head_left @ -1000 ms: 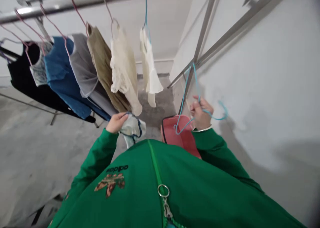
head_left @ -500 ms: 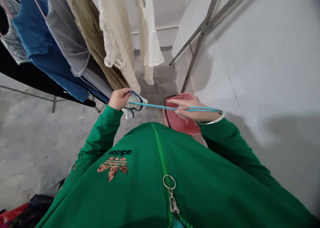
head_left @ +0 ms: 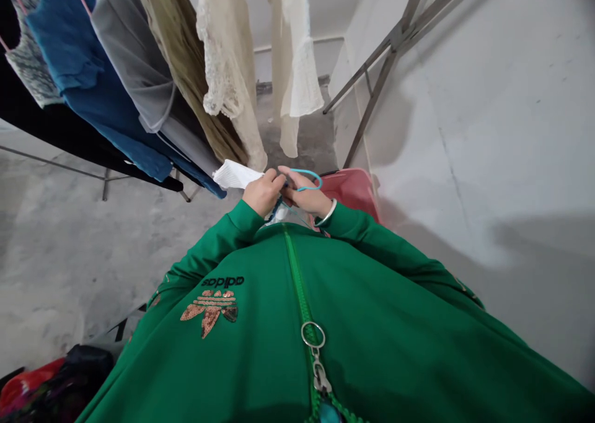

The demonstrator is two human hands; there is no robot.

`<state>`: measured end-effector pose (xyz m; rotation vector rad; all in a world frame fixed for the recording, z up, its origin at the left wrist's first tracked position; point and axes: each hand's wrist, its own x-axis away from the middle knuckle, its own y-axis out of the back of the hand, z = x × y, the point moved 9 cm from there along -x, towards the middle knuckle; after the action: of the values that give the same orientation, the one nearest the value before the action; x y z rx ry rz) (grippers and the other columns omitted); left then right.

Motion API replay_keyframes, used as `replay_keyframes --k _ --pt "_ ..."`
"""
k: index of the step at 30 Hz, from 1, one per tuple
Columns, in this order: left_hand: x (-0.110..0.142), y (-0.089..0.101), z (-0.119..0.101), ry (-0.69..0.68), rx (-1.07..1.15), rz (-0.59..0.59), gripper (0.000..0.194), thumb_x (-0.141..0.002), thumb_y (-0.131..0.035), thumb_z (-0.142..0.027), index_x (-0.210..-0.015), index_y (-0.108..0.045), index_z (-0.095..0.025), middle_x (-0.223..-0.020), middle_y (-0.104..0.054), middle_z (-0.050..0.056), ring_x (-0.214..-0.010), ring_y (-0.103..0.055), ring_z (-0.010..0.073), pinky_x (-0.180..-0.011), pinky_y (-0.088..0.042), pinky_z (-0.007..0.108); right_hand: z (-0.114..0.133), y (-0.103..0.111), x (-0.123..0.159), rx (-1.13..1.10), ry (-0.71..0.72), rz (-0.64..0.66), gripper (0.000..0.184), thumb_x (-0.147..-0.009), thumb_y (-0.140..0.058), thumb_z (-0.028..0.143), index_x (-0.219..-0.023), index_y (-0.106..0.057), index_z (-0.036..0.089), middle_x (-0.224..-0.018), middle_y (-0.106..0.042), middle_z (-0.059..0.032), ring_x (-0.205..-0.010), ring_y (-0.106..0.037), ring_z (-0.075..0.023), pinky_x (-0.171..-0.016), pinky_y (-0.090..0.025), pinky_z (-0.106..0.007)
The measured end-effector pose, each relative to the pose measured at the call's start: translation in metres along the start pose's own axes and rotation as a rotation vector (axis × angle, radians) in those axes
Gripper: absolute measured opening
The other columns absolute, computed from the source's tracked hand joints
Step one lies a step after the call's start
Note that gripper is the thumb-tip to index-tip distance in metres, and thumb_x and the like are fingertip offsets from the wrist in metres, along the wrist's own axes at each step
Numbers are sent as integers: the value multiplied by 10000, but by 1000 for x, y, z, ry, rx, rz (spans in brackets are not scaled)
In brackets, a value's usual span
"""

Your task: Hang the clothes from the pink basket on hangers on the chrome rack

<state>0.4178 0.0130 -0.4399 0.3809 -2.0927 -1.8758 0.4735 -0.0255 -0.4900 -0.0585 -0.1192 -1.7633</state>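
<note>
Working at chest height, left hand [head_left: 263, 192] and right hand [head_left: 304, 199] close together, just in front of a green zip jacket [head_left: 297, 299]. Left grip clamped on a white ribbed garment [head_left: 235, 175], its dark blue edging bunched below the hands. Right grip pinched on a teal wire hanger [head_left: 307, 178], loop rising from the fingers. Fingers hide where hanger meets cloth; cannot tell whether it sits inside the garment. Done so far, judging by the scene: a row hangs to the left, with black top [head_left: 60, 126], patterned top [head_left: 30, 70], blue shirt [head_left: 79, 82], grey top [head_left: 130, 57], olive garment [head_left: 181, 70], cream lace garment [head_left: 223, 57] and white frilled garment [head_left: 295, 57], their tops out of frame. Left: the white ribbed piece, off the row, in hand. Pink plastic basket [head_left: 351, 184] stands just beyond the right hand, contents hidden. Metal rack legs [head_left: 388, 70] stand against the wall on the right.
</note>
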Motion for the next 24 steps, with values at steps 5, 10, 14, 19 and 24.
replay_keyframes --k 5,10,14,19,24 --pt "9 -1 22 69 134 -132 418 -860 -403 -81 -1263 -486 -158 -1175 -511 133 -946 -593 194 -735 -515 278 4 17 0 -100 -23 10 294 -818 -542 320 -975 -615 82 -450 -457 56 -380 -304 -56 -407 -213 -208" --pt "15 6 42 122 102 -230 358 -866 -381 -71 -1191 -518 -138 -1204 -506 164 -943 -587 218 -804 -517 351 18 28 1 -120 -26 4 176 -804 -528 263 -840 -593 104 -431 -447 70 -364 -268 -35 -397 -181 -198" --pt "9 18 30 -10 -2 -312 288 -930 -385 -161 -1152 -569 -159 -1264 -537 178 -1105 -538 286 -938 -441 454 28 27 -3 -82 10 73 140 -825 -532 235 -748 -556 120 -432 -447 68 -376 -300 -31 -407 -210 -193" --pt "-1 16 6 -284 -61 -265 223 -945 -434 -291 -960 -631 -187 -1116 -640 124 -1118 -564 273 -955 -418 444 39 28 -3 31 64 205 152 -861 -525 229 -769 -565 115 -442 -462 64 -390 -351 -39 -412 -245 -187" --pt "-9 10 10 -103 36 -160 425 -849 -560 -504 -1071 -600 -144 -904 -686 113 -837 -660 258 -708 -465 330 46 23 -7 157 157 300 145 -875 -523 244 -813 -564 119 -477 -469 68 -431 -388 -47 -460 -307 -189"
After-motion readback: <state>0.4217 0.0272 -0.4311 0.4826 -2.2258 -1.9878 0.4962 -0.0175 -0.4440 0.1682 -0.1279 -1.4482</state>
